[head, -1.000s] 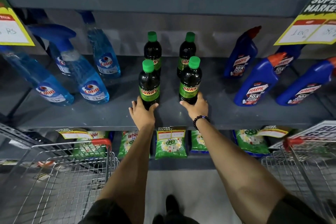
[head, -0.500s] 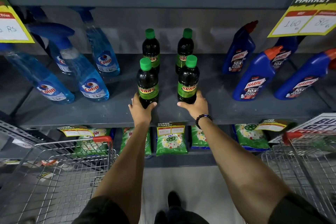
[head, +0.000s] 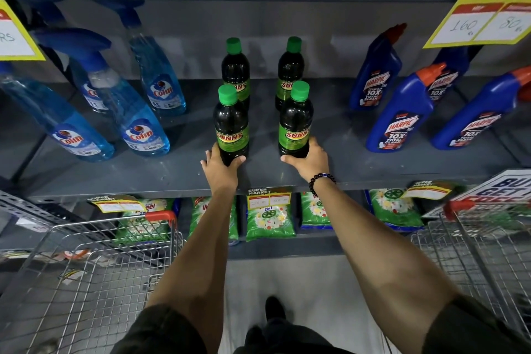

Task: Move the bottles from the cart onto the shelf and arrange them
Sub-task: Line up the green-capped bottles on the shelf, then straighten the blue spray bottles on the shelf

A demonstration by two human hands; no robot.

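Several dark Sunny bottles with green caps stand upright on the grey shelf (head: pixel 359 169), two in front and two behind. My left hand (head: pixel 221 169) grips the base of the front left bottle (head: pixel 231 126). My right hand (head: pixel 309 159) grips the base of the front right bottle (head: pixel 296 121). Behind them stand the back left bottle (head: pixel 235 66) and the back right bottle (head: pixel 290 66), both untouched. A wire cart (head: pixel 94 276) with a red handle is at lower left; I see no bottles in it.
Blue Colin spray bottles (head: pixel 138 126) stand left of the Sunny group and blue Harpic bottles (head: pixel 399 112) to the right. Yellow price tags (head: pixel 482 23) hang from the shelf above. Green detergent packs (head: pixel 270 218) fill the lower shelf. A second wire cart (head: pixel 482 253) is at right.
Both front bottles have slid slightly deeper onto the shelf under my hands. The grips look the same.
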